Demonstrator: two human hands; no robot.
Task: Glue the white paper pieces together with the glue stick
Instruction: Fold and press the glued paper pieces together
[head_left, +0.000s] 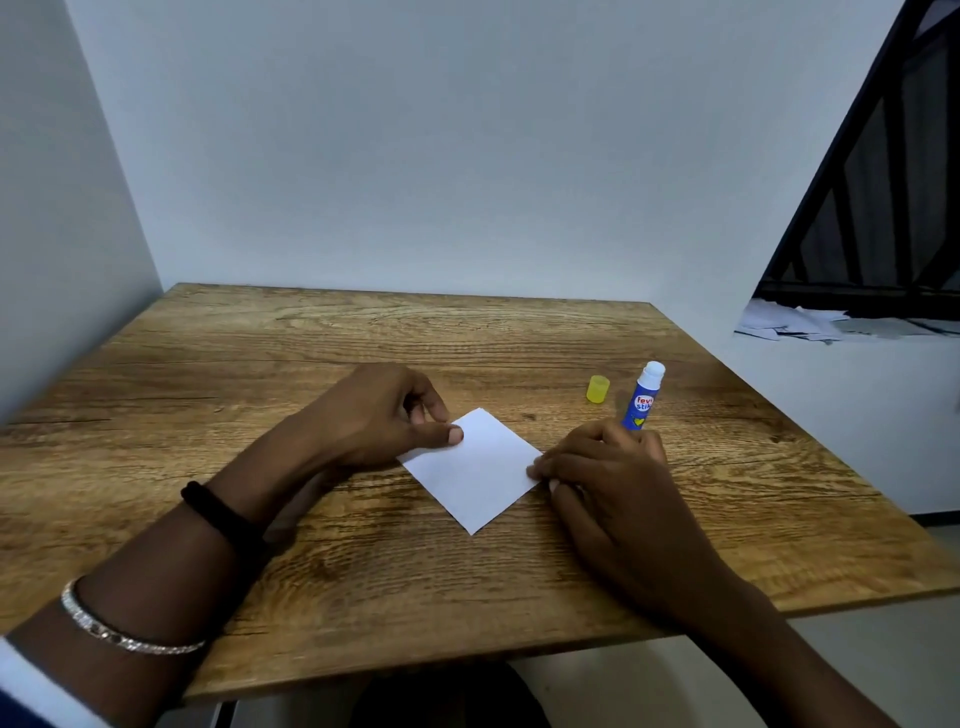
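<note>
Paper (474, 467) lies flat mid-bench (363, 338), turned like a diamond. The left hand (379, 415) presses its far-left edge with thumb and curled fingers. The right hand (608, 467) grips the uncapped glue stick (643, 397) upright while its fingertips touch the paper's right corner. A yellow cap (597, 389) stands just beside the stick.

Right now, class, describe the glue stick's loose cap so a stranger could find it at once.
Start at the wooden table and look right of the white paper. Beyond the right hand, which holds the blue glue stick, stands the cap: small, yellow, translucent and alone on bare wood.
</note>
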